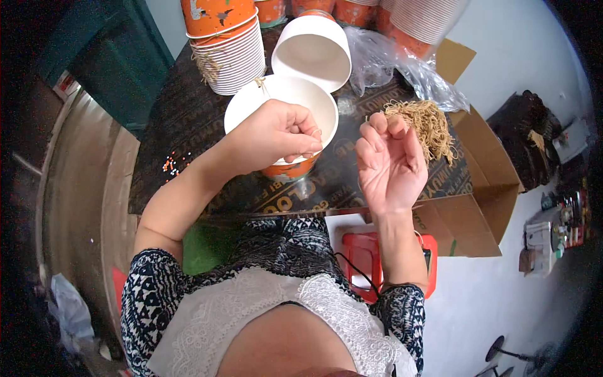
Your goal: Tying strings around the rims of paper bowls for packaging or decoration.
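Observation:
My left hand (276, 135) is over the near rim of a white-lined orange paper bucket (232, 113), thumb and forefinger pinched together. Whatever thin thing may be between those fingertips is too small to make out. A few tan strands (260, 82) lie at the bucket's far rim. To the right, my right hand (391, 163) is raised palm up, its fingers loosely curled and its bare palm showing nothing held. Just beyond it sits a heap of tan strings (433, 129), partly hidden by the fingers.
Behind stand a stack of nested buckets (232, 63), a tipped white bucket (314, 53), more stacks and a clear plastic bag (377, 60). Small coloured beads (173, 164) lie on the dark table (188, 116). An open cardboard box (483, 169) is right; below it is a red stool (361, 251).

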`<state>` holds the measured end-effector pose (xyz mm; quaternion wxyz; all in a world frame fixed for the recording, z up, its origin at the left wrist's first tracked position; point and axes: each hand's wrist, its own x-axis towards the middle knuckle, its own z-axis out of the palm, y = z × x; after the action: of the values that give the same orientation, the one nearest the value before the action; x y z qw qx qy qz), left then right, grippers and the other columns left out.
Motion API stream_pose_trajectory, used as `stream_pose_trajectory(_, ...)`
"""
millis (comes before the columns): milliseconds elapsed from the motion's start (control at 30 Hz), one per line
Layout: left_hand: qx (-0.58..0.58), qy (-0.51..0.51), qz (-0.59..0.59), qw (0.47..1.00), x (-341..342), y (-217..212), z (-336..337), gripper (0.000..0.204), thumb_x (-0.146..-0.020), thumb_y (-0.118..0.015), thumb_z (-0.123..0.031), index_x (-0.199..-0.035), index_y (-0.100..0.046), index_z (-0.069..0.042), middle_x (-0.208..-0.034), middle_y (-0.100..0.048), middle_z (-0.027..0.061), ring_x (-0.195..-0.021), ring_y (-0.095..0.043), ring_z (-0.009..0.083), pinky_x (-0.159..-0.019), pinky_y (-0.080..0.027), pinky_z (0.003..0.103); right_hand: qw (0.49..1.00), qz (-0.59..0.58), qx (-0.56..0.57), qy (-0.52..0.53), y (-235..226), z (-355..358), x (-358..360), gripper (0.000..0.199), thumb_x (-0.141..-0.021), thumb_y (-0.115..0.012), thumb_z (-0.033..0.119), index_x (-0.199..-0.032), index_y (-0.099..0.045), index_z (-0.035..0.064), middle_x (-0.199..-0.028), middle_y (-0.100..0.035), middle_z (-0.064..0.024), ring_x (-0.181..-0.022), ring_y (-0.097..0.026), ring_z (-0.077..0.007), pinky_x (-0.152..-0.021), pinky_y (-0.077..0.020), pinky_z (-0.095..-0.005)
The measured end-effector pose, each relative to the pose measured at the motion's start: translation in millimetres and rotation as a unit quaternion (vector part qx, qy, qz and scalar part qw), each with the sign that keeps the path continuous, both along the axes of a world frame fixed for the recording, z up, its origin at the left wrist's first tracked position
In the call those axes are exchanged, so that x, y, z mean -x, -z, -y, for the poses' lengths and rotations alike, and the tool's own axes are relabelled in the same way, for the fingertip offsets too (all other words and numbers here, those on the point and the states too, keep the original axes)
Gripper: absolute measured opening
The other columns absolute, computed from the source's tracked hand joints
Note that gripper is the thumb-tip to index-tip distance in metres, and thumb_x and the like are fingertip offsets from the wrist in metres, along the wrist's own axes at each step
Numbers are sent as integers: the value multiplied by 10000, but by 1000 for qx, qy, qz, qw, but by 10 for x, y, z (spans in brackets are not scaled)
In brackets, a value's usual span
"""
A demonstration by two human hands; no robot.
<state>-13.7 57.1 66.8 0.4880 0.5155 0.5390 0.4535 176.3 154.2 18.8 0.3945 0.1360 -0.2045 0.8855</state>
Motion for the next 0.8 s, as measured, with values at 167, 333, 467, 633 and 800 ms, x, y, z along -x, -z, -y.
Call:
stream_pose_trajectory(167, 2, 5, 4, 1000, 13, -16, -16, 95, -845, -660, -56, -849, -625, 32, -739, -629, 50, -606, -530, 59, -551, -427, 193, 938, 237, -162, 193, 87, 44, 22, 194, -980, -530, 196, -942, -583, 13, -961, -552, -53, -780, -477, -125, -611, -387, -262)
stream_pose_trajectory(333, -4, 32, 45, 998, 48, 33, -27, 92, -850, -656, -59, -854, -627, 28, -742, -633, 51, -608, -534, 64, -557, -432, 193, 689, 420, -455, 377, 110, 203, 46, 93, -863, -615, 4, -954, -630, 12, -950, -525, -81, -852, -526, -168, -734, -436, -265)
stream_pose_trajectory(467, 5, 22, 40, 999, 31, 6, -15, 78, -851, -651, -48, -856, -629, 26, -739, -630, 47, -609, -534, 63, -553, -430, 192, 637, 399, -506, 422, 66, 242, 107, 163, -805, -652, -16, -964, -630, 11, -933, -532, -124, -867, -551, -237, -761, -458, -324)
stream_pose_trajectory(633, -4, 27, 41, 999, 47, 37, -34, 67, -850, -650, -34, -847, -623, 27, -738, -631, 51, -603, -542, 69, -544, -433, 194, 642, 374, -509, 435, 74, 241, 196, 150, -787, -657, -22, -927, -613, 13, -908, -532, -134, -871, -553, -268, -764, -460, -358)
stream_pose_trajectory(800, -2, 5, 39, 999, 36, 6, -23, 78, -826, -665, -24, -819, -604, 24, -735, -637, 66, -610, -561, 84, -556, -446, 202, 596, 348, -538, 484, 112, 231, 220, 139, -769, -645, -48, -874, -570, 4, -877, -533, -148, -814, -535, -303, -715, -442, -383)
